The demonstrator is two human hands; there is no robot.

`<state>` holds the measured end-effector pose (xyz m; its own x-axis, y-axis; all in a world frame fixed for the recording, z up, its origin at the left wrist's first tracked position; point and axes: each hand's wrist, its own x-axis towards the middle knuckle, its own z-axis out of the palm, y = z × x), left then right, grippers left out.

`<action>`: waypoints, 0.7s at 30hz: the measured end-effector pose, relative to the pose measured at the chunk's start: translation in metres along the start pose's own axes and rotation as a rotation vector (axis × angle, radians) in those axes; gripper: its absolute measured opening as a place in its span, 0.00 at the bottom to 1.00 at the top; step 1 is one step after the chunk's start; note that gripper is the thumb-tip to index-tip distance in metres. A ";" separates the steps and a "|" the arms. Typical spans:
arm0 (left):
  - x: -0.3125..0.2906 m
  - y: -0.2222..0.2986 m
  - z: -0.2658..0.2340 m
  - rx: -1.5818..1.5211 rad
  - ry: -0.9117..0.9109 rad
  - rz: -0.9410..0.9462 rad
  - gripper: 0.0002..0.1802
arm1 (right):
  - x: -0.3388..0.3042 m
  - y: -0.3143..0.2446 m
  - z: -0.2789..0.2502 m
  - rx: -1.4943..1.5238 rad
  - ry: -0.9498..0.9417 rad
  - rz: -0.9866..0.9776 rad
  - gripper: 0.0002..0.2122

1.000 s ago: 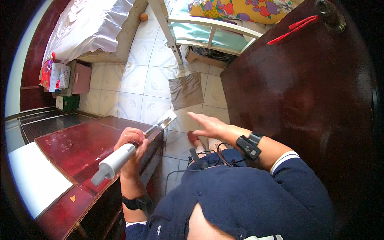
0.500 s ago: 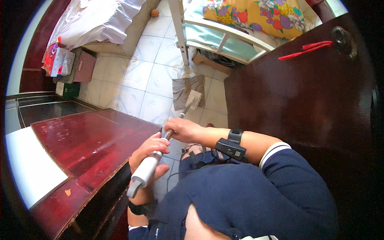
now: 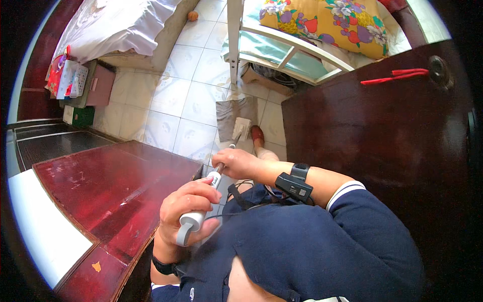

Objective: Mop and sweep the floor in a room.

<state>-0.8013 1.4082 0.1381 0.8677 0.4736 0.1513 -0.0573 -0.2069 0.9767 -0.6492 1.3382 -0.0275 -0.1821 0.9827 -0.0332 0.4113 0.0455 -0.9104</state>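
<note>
A flat mop with a white and grey handle slants from my body toward the floor. My left hand is wrapped round the white upper grip, near the grey loop at its end. Farther down, my right hand is closed on the metal pole. The mop's grey-brown rectangular pad lies on the tiles ahead, with a pale joint plate on top. Beside the pad is my foot in a red-brown shoe.
A dark red wooden cabinet stands close on the left, a dark door on the right. Ahead are a white bed frame and a white-sheeted bed. Boxes and a basket sit at the left. A small orange ball lies far off.
My left hand has shifted down toward my body along with the handle's end. My right hand has moved slightly right. A shoe and lower leg have come into sight beside the pad.
</note>
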 end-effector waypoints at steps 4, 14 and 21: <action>0.005 -0.007 -0.004 -0.004 0.046 -0.023 0.12 | 0.008 0.014 0.005 -0.003 -0.027 0.004 0.07; 0.018 -0.039 0.001 -0.038 0.150 -0.051 0.13 | 0.025 0.045 -0.003 0.043 -0.106 0.036 0.08; 0.031 -0.059 0.020 0.021 0.138 -0.165 0.13 | 0.025 0.079 -0.011 -0.032 -0.158 0.056 0.12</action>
<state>-0.7607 1.4177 0.0824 0.7883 0.6153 0.0101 0.0916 -0.1335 0.9868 -0.6116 1.3686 -0.0956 -0.2957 0.9434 -0.1503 0.4524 -0.0003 -0.8918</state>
